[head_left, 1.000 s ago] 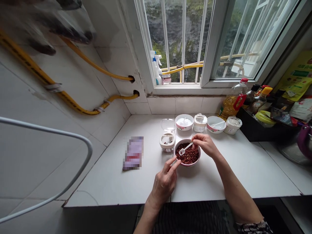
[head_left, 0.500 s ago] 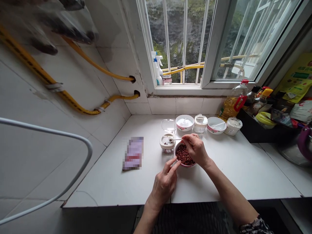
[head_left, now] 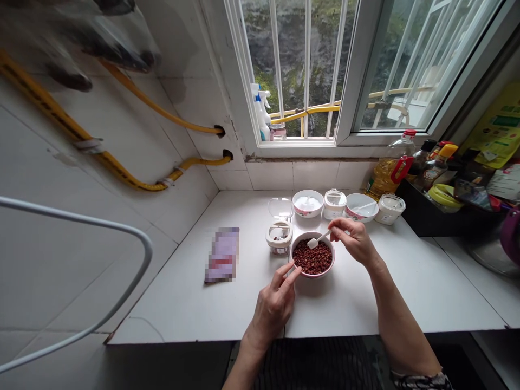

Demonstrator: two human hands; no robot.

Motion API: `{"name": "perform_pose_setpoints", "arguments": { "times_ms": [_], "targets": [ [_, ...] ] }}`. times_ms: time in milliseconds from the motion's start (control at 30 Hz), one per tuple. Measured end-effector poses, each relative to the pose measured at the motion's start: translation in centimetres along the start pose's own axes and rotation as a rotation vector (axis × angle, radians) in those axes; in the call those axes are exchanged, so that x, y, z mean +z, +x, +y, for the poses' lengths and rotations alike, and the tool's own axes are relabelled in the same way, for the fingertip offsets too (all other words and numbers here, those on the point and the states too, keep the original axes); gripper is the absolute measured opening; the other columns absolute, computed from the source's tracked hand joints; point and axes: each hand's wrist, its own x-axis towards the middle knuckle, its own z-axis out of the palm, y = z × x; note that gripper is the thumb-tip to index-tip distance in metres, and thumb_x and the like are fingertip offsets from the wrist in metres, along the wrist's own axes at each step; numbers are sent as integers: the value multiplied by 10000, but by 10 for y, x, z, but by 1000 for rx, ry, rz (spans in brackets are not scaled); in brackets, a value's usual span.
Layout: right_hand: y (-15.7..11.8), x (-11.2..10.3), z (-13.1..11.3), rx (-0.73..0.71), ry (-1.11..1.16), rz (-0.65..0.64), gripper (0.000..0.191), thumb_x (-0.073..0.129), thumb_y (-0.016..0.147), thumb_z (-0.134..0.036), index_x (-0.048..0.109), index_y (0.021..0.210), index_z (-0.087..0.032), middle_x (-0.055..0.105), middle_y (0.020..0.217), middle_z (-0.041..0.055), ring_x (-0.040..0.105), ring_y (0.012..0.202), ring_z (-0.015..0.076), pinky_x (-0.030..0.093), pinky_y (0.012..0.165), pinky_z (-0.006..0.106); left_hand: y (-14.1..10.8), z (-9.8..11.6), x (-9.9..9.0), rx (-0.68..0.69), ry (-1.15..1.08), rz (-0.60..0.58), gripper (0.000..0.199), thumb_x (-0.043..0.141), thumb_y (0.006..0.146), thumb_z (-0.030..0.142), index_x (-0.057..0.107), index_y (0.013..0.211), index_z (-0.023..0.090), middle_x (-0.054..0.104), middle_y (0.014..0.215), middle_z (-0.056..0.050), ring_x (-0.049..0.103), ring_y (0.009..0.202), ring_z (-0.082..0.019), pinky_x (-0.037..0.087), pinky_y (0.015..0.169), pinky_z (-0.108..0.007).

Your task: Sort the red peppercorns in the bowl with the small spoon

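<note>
A bowl (head_left: 312, 255) of dark red peppercorn-like bits stands near the middle of the white counter. My right hand (head_left: 353, 238) pinches the handle of a small white spoon (head_left: 319, 239), whose head is over the bits inside the bowl. With fingers apart, my left hand (head_left: 278, 298) touches the bowl's near left rim with its fingertips. Just left of the bowl is a clear-lidded jar (head_left: 279, 238), its lid (head_left: 280, 207) raised, with some dark bits inside.
Behind stand a bowl of white powder (head_left: 307, 204), a lidded jar (head_left: 335, 204), a bowl with a white spoon (head_left: 362, 208) and another jar (head_left: 390, 209). A purple packet (head_left: 222, 254) lies left. An oil bottle (head_left: 385, 170) and a black box of bottles (head_left: 430, 214) are right.
My right hand has moved right with the spoon, whose head went from above the jar to over the bowl. My left hand has stayed at the rim.
</note>
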Motion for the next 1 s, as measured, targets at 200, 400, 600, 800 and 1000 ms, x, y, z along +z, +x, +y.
{"name": "perform_pose_setpoints", "arguments": {
  "times_ms": [200, 400, 600, 800, 1000],
  "targets": [
    [-1, 3, -4, -33, -45, -140, 161, 540, 809, -177, 651, 700, -219, 624, 563, 5, 567, 662, 186, 463, 642, 302, 0, 1, -1, -3, 0, -5, 531, 434, 937, 9, 474, 1412, 245, 611, 1303, -114, 684, 1118, -187, 623, 846, -244],
    [0, 13, 0, 110, 101, -207, 136, 523, 786, -191, 627, 698, -199, 577, 536, -26, 524, 503, 130, 425, 526, 259, 0, 0, -1, -2, 2, -6, 571, 442, 931, 12, 451, 1444, 262, 609, 1317, -101, 676, 1140, -193, 619, 875, -259],
    [2, 8, 6, 204, 186, -145, 108, 549, 758, -248, 620, 702, -189, 577, 530, -21, 529, 503, 132, 431, 512, 256, 0, 1, -1, -10, -3, -18, 554, 440, 936, 9, 459, 1433, 254, 604, 1319, -114, 676, 1141, -196, 621, 868, -263],
    [2, 11, 5, 134, 103, -153, 110, 529, 769, -227, 611, 700, -200, 580, 542, -25, 525, 506, 131, 428, 518, 256, 0, 0, -1, -9, -9, -21, 559, 431, 951, 29, 435, 1456, 269, 608, 1323, -112, 680, 1138, -201, 628, 851, -264],
    [1, 13, 6, 148, 132, -166, 110, 533, 767, -243, 608, 697, -204, 575, 534, -30, 527, 501, 127, 422, 515, 254, 0, 0, -1, -7, -3, -14, 558, 433, 942, 15, 442, 1444, 259, 604, 1323, -109, 663, 1171, -202, 620, 888, -276]
  ]
}}
